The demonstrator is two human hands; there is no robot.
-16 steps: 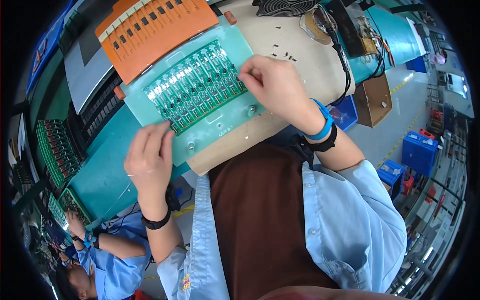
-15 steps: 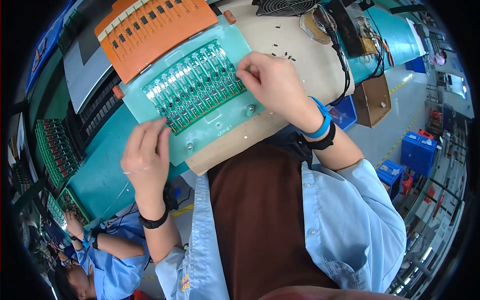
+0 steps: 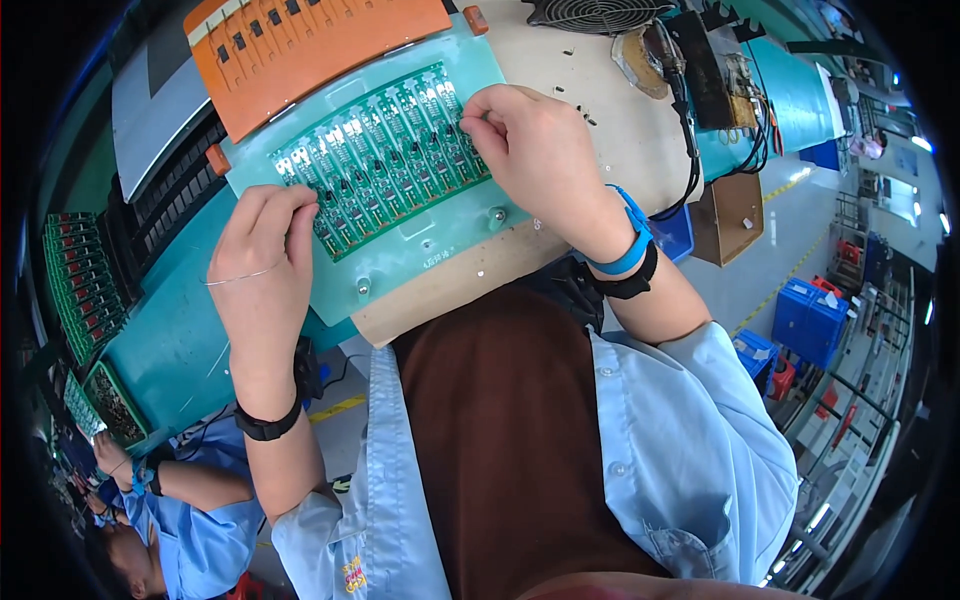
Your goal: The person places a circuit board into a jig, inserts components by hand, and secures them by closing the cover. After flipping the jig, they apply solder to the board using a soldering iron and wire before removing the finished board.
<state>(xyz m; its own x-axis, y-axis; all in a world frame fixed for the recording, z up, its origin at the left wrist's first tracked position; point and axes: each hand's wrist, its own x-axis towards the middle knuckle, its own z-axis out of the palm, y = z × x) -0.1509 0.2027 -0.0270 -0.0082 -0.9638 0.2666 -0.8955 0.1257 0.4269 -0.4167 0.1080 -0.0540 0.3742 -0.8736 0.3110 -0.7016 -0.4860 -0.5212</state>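
A green circuit board panel (image 3: 385, 165) with rows of small dark components lies on a pale green fixture plate (image 3: 430, 245). At its left short edge is my left hand (image 3: 262, 265), thumb and fingers pinched on the board's rim. My right hand (image 3: 540, 150) pinches the opposite short edge, near the upper right corner, with the other fingers curled in. The fingertips partly hide both edges, so whether the board is lifted off the plate cannot be seen. Two metal studs stand up along the plate's near side.
An orange tray (image 3: 320, 45) with dark components adjoins the plate's far side. Small loose parts (image 3: 587, 116) lie on the tan board; a soldering tool with cables (image 3: 680, 95) is beyond. Stacked populated boards (image 3: 85, 280) and a parts bin (image 3: 118, 400) stand left, near a co-worker's hand (image 3: 112, 458).
My left hand has moved from the board's lower left corner up along its left edge. My right hand has shifted slightly up the right edge. The whole view has shifted a little.
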